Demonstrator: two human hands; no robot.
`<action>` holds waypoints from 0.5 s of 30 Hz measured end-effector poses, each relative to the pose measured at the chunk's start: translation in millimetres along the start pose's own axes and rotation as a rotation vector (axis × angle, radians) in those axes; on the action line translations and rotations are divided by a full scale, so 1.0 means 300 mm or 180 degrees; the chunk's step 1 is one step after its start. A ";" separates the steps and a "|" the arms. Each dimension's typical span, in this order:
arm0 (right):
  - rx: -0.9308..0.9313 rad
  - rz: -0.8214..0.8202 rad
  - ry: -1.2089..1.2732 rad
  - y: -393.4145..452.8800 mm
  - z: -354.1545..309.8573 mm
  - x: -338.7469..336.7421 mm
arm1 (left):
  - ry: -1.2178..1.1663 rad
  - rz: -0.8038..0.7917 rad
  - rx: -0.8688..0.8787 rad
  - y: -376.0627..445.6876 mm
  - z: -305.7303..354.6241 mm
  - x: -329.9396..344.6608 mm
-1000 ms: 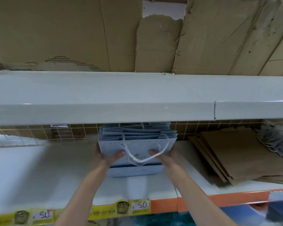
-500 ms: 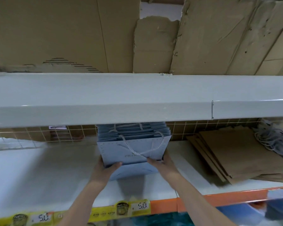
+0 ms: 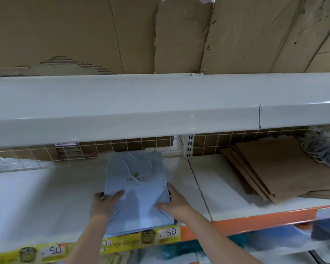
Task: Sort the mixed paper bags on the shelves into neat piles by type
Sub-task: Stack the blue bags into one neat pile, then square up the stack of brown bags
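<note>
Both hands, left (image 3: 106, 201) and right (image 3: 174, 201), grip the flat stack of pale blue paper bags (image 3: 136, 189) (gold crown print) lying on the white shelf (image 3: 46, 202), near brown paper bags (image 3: 282, 168).

Torn brown cardboard sheets (image 3: 69, 33) stand behind the upper shelf (image 3: 141, 103). A wire grid (image 3: 141, 145) backs the lower shelf, with a slotted white upright (image 3: 188, 146) in the middle. Yellow price strips (image 3: 160, 236) (each reading 5.0) run along the front edge beside an orange rail (image 3: 255, 221).
</note>
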State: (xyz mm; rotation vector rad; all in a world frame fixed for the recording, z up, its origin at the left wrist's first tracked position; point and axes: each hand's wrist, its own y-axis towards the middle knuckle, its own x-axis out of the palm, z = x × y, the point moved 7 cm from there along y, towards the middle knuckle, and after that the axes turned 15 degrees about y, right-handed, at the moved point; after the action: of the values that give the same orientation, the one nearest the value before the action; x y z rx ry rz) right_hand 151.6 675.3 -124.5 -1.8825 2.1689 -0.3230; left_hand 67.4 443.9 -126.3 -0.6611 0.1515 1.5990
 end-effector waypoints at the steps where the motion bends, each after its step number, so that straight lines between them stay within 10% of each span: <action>1: 0.0031 -0.0010 -0.0071 -0.003 0.001 0.013 | 0.0130 0.0002 0.0021 0.019 -0.017 -0.003; 15: -0.0154 0.0023 -0.1529 -0.018 -0.069 0.098 | 0.2552 0.0410 0.0404 0.030 0.037 -0.070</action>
State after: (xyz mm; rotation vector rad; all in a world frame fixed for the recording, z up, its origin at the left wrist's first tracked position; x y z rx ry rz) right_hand 146.0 645.5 -104.4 -1.7506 1.8683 0.1722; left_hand 55.1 429.5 -109.3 -1.1793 0.8898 1.3483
